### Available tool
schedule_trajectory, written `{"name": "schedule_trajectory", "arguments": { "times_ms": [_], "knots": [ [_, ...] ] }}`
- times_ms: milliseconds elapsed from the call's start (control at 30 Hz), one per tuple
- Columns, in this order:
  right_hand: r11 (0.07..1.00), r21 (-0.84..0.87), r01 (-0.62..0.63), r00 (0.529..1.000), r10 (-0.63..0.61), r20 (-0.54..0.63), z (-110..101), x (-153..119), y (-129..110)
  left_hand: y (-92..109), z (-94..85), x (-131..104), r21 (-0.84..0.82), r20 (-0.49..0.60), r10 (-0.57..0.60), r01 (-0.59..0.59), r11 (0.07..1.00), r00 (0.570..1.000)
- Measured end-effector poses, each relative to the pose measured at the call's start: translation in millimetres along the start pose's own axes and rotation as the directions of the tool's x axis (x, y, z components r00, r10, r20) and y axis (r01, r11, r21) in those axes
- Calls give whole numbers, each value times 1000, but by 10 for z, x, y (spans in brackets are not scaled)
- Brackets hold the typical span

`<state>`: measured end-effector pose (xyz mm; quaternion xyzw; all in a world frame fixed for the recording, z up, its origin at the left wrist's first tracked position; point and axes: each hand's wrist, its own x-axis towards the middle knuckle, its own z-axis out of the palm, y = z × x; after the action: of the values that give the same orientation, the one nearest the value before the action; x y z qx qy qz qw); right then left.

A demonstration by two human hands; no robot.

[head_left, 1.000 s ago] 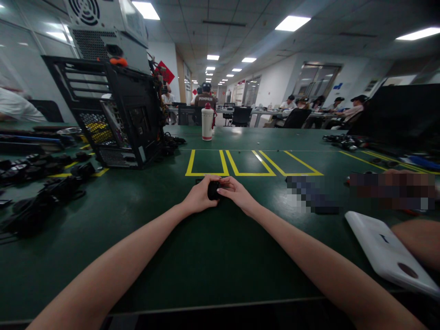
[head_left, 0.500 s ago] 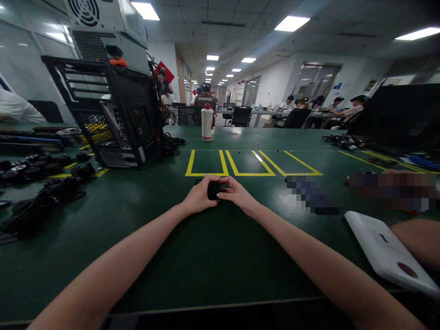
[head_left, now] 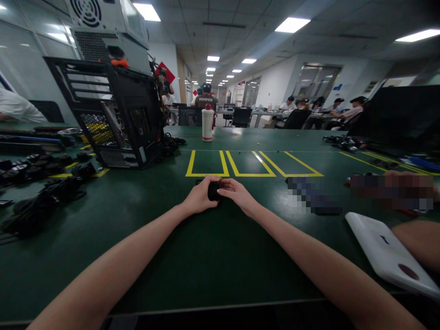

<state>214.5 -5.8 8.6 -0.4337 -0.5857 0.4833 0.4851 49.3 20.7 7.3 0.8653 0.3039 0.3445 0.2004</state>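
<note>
A small black block-shaped object [head_left: 213, 190] is between my hands, just in front of the yellow-taped boxes on the green table [head_left: 209, 261]. My left hand [head_left: 200, 196] wraps around its left side, thumb below and fingers over the top. From the right, my right hand [head_left: 236, 194] presses its thumb and bent fingers against the same object. Its exact kind cannot be made out, as fingers cover much of it. A bit of black also shows past the left hand's knuckles.
A black computer case [head_left: 120, 114] with metal power supplies on top stands at left, near black cables [head_left: 37, 201]. A white bottle [head_left: 207, 123] stands further back. At right lie a blurred-out dark item [head_left: 312, 196] and a white device [head_left: 385, 247] beside another person's arm [head_left: 419, 243].
My right hand's fingers have shifted slightly on the black object. My left hand keeps its hold, and the rest looks the same.
</note>
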Motion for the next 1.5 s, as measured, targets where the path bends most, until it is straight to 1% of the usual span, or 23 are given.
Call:
{"name": "schedule_trajectory", "arguments": {
  "times_ms": [67,133,300,400,467,567,667,733,867,933,1000,1133,1267,1400,1500],
  "knots": [
    [1000,3,-13,1000,13,24,-8,0,-7,-3,1,2,-4,0,1,-1,1000,1000],
    [1000,-2,6,999,-6,50,-20,0,4,-3,3,3,-10,-5,2,-2,1000,1000],
    [995,-62,75,997,-73,34,-31,3,65,9,1,0,-8,-17,1,-1,1000,1000],
    [993,-49,109,993,-107,55,-9,-13,45,16,-6,-4,-11,-12,11,-11,1000,1000],
    [996,-25,89,994,-87,66,11,-30,11,17,-8,-6,-9,-10,5,-5,1000,1000],
    [999,0,51,998,-51,40,30,-45,-17,15,-4,-6,-3,-19,-8,8,1000,1000],
    [999,13,44,999,-44,16,26,-31,5,17,0,-3,-4,-20,-5,5,1000,1000],
    [999,29,13,1000,-13,9,17,-15,18,25,-5,-2,-5,-8,-11,11,1000,1000],
    [997,56,-46,998,43,48,-2,-5,-16,50,-24,-5,-13,12,-17,17,1000,1000],
    [998,59,-32,997,28,67,-9,-14,-42,62,-30,-6,-23,7,-15,15,1000,1000],
    [998,50,-23,998,20,60,-16,-25,-50,69,-30,-7,-31,1,-16,16,999,1000],
    [1000,15,-25,998,24,66,-24,-31,-10,59,-20,-7,-31,1,-30,30,999,1000],
    [999,41,3,996,-7,89,-7,-28,20,36,-5,-3,-10,-9,-39,38,999,999],
    [999,34,31,999,-33,43,27,-33,-1,19,4,-3,5,-6,-23,23,1000,1000],
    [1000,26,10,1000,-10,12,41,-31,-25,12,6,-5,5,-10,-16,16,1000,1000]
  ]
}}
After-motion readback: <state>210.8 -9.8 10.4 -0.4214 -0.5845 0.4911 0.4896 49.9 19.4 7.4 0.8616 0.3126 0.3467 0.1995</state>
